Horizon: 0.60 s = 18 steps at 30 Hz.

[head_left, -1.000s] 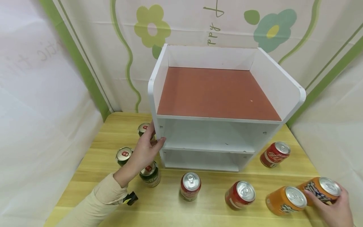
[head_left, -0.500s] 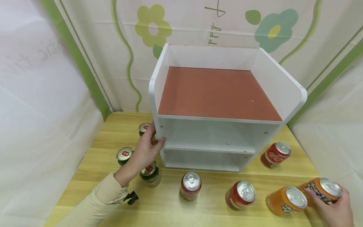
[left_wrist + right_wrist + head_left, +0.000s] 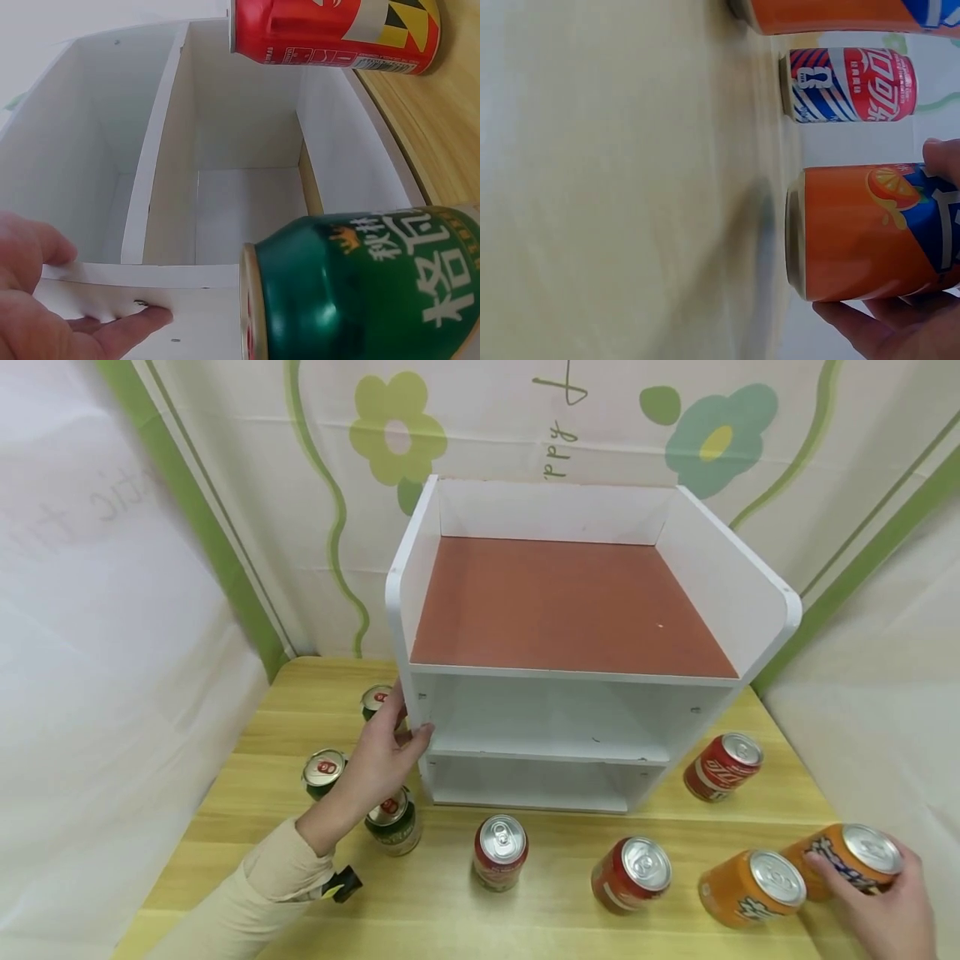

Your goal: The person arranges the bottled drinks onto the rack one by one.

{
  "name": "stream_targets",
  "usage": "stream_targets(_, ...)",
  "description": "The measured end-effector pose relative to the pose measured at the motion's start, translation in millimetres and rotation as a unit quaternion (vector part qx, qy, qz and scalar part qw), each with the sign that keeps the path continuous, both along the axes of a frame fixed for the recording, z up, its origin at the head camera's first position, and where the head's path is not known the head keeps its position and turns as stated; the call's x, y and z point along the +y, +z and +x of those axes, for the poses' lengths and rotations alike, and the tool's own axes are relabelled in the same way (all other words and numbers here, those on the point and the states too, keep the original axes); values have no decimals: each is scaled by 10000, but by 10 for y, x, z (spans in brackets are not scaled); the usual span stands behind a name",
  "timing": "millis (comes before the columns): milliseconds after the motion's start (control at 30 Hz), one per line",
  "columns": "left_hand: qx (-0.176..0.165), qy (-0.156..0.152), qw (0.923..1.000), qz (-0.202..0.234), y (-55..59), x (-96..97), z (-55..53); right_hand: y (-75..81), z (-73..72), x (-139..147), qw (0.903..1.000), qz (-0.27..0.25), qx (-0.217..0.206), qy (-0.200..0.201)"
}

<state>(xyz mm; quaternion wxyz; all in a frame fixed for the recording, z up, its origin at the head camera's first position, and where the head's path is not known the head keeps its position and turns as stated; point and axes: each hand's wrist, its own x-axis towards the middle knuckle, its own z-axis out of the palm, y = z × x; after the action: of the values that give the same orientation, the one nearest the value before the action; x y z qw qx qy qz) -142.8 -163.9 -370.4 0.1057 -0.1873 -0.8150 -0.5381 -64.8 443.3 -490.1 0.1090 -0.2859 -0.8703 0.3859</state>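
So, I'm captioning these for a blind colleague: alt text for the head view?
A person's left grip holds the side of a white shelf unit on a wooden table, while the right grip holds an orange can. Three green cans, three red cans and a second orange can stand nearby.

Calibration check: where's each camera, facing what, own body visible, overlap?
Head: on head, facing forward and down at white shelf unit; left hand, left sleeve, right hand visible.
Left wrist: worn there, facing shelf unit front, green kvass can; left hand visible.
Right wrist: worn there, facing gripped orange soda can; right hand visible.
Shared, head and left wrist: shelf unit.
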Motion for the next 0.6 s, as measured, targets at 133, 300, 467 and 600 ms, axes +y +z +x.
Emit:
stream_targets(133,15,20,10000,-8,10,10,2,99,12,-26,9997,107,202,3)
stream_targets(300,48,24,10000,-60,17,15,2,262,30,-55,9963,246,738,376)
stream_targets(467,64,31,9999,-128,15,6,3,433,18,-104,9893,261,1082,939)
stream_targets(600,40,-1,9999,-125,12,1,14,545,16,-174,9846,247,1224,1222)
